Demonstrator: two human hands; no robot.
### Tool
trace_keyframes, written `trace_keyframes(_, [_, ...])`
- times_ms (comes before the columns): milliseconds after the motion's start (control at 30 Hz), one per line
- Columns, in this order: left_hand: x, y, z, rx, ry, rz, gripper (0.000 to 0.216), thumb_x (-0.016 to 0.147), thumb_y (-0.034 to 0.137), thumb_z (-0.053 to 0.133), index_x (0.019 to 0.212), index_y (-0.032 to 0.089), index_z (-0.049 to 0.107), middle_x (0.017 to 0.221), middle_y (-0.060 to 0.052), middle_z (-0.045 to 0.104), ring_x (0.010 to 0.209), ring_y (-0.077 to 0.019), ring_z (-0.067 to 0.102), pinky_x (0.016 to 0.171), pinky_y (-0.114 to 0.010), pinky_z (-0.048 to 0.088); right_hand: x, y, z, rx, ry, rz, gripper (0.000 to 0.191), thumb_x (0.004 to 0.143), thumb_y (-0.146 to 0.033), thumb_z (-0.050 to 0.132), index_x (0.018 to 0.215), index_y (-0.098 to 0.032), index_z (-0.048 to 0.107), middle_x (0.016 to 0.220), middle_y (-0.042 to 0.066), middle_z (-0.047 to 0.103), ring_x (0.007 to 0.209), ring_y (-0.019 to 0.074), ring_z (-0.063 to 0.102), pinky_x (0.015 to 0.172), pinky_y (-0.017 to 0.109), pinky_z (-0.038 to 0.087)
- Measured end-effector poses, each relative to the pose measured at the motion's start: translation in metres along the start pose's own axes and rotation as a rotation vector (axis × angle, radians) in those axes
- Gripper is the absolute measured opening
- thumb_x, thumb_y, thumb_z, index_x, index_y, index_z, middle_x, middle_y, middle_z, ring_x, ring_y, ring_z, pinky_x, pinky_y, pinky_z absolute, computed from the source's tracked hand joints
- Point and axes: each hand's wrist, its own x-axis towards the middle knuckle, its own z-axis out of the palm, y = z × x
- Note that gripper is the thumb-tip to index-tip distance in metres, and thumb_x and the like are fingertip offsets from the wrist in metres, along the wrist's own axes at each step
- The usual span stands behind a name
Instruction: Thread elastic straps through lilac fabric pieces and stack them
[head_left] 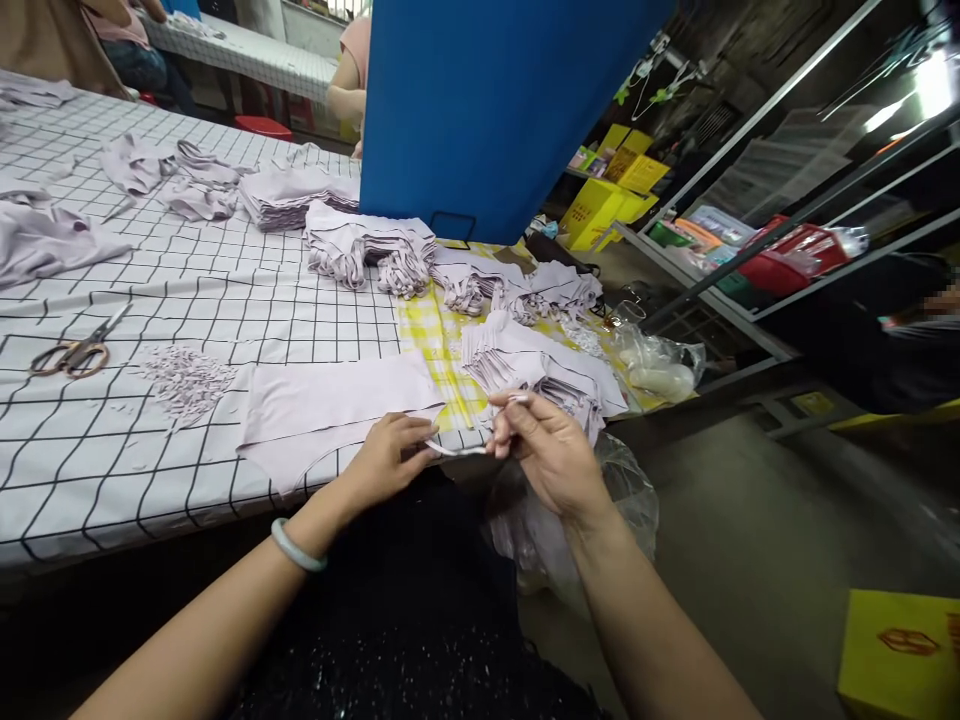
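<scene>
A pale lilac fabric piece lies flat at the table's near edge, its right end by my left hand. That hand, with a pale bangle on the wrist, has its fingers closed on one end of a thin pale strap. The strap runs across to my right hand, whose curled fingers grip its other end just past the table edge. A small white bit shows at the right fingertips, too small to name. Behind the right hand sits a fanned stack of lilac fabric pieces.
Scissors and a heap of small fabric scraps lie to the left on the checked tablecloth. More fabric stacks stand below a tall blue panel. A clear plastic bag hangs beside the table; other people sit beyond.
</scene>
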Motion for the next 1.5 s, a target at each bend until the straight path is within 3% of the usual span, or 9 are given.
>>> trace_keyframes(200, [0.005, 0.051, -0.025, -0.91, -0.061, -0.515, 0.026, 0.084, 0.038, 0.068, 0.089, 0.013, 0.074, 0.086, -0.007, 0.071, 0.078, -0.0141, 0.063, 0.075, -0.027, 0.052, -0.016, 0.034, 0.023, -0.244, -0.126, 0.086, 0.035, 0.096, -0.041, 0.056, 0.126, -0.026, 0.068, 0.069, -0.004, 0.052, 0.051, 0.006, 0.043, 0.05, 0.02, 0.041])
trace_keyframes(300, [-0.008, 0.056, -0.023, -1.118, -0.13, -0.687, 0.025, 0.077, 0.036, 0.076, 0.082, 0.011, 0.071, 0.076, -0.005, 0.07, 0.07, -0.0107, 0.063, 0.07, -0.023, 0.051, -0.03, 0.046, 0.028, -0.338, -0.124, 0.073, 0.038, 0.097, -0.041, 0.054, 0.13, -0.026, 0.066, 0.074, -0.002, 0.055, 0.059, 0.0091, 0.049, 0.059, 0.023, 0.047])
trace_keyframes(500, [-0.05, 0.052, -0.005, -0.796, -0.216, -0.689, 0.025, 0.077, 0.035, 0.073, 0.074, 0.013, 0.063, 0.066, -0.001, 0.065, 0.058, -0.0092, 0.056, 0.059, -0.022, 0.045, -0.068, 0.068, 0.024, -0.501, -0.267, 0.174, 0.046, 0.101, -0.04, 0.046, 0.142, -0.023, 0.052, 0.075, -0.001, 0.061, 0.071, 0.0132, 0.057, 0.074, 0.027, 0.049])
trace_keyframes(633, [-0.066, 0.047, 0.003, -0.554, -0.211, -0.658, 0.02, 0.081, 0.034, 0.065, 0.075, 0.014, 0.062, 0.069, -0.001, 0.062, 0.059, -0.0101, 0.052, 0.056, -0.022, 0.041, -0.079, 0.08, 0.019, -0.584, -0.272, 0.177, 0.029, 0.1, -0.038, 0.048, 0.119, -0.021, 0.062, 0.076, 0.001, 0.067, 0.079, 0.0161, 0.062, 0.083, 0.031, 0.049])
trace_keyframes(767, [-0.07, 0.045, 0.006, -0.344, -0.14, -0.517, 0.013, 0.083, 0.025, 0.058, 0.075, 0.016, 0.061, 0.068, 0.0, 0.058, 0.06, -0.0105, 0.049, 0.056, -0.023, 0.039, -0.076, 0.084, 0.016, -0.647, -0.313, 0.076, 0.015, 0.099, -0.03, 0.05, 0.094, -0.025, 0.064, 0.082, 0.001, 0.071, 0.09, 0.0189, 0.064, 0.11, 0.046, 0.035])
trace_keyframes(933, [-0.067, 0.047, 0.006, -0.173, -0.144, -0.252, 0.012, 0.086, 0.018, 0.054, 0.076, 0.017, 0.06, 0.073, -0.001, 0.058, 0.065, -0.0115, 0.05, 0.06, -0.024, 0.039, -0.071, 0.087, 0.015, -0.593, -0.289, 0.076, 0.009, 0.095, -0.031, 0.056, 0.092, -0.025, 0.062, 0.085, -0.002, 0.069, 0.081, 0.0158, 0.065, 0.119, 0.052, 0.025])
trace_keyframes(1200, [-0.055, 0.031, 0.02, -0.721, 0.013, -0.917, 0.029, 0.082, 0.036, 0.07, 0.104, 0.016, 0.068, 0.109, -0.009, 0.07, 0.098, -0.0191, 0.063, 0.085, -0.031, 0.049, -0.064, 0.057, 0.01, -0.373, -0.282, 0.205, 0.02, 0.095, -0.033, 0.056, 0.079, -0.022, 0.061, 0.067, -0.005, 0.065, 0.07, 0.0132, 0.065, 0.119, 0.046, 0.029])
trace_keyframes(1300, [-0.048, 0.031, 0.025, -0.984, 0.015, -0.964, 0.03, 0.077, 0.035, 0.077, 0.099, 0.016, 0.072, 0.105, -0.008, 0.071, 0.099, -0.0181, 0.064, 0.086, -0.029, 0.049, -0.066, 0.051, 0.009, -0.36, -0.395, 0.167, 0.018, 0.094, -0.031, 0.056, 0.081, -0.022, 0.064, 0.065, -0.005, 0.066, 0.065, 0.0124, 0.063, 0.119, 0.049, 0.029])
trace_keyframes(1500, [-0.042, 0.036, 0.028, -1.006, 0.127, -0.974, 0.028, 0.069, 0.036, 0.083, 0.086, 0.014, 0.076, 0.088, -0.004, 0.071, 0.076, -0.0111, 0.06, 0.077, -0.027, 0.049, -0.07, 0.052, 0.006, -0.353, -0.44, 0.125, 0.011, 0.093, -0.025, 0.058, 0.087, -0.023, 0.066, 0.064, -0.006, 0.068, 0.06, 0.0113, 0.062, 0.117, 0.052, 0.032])
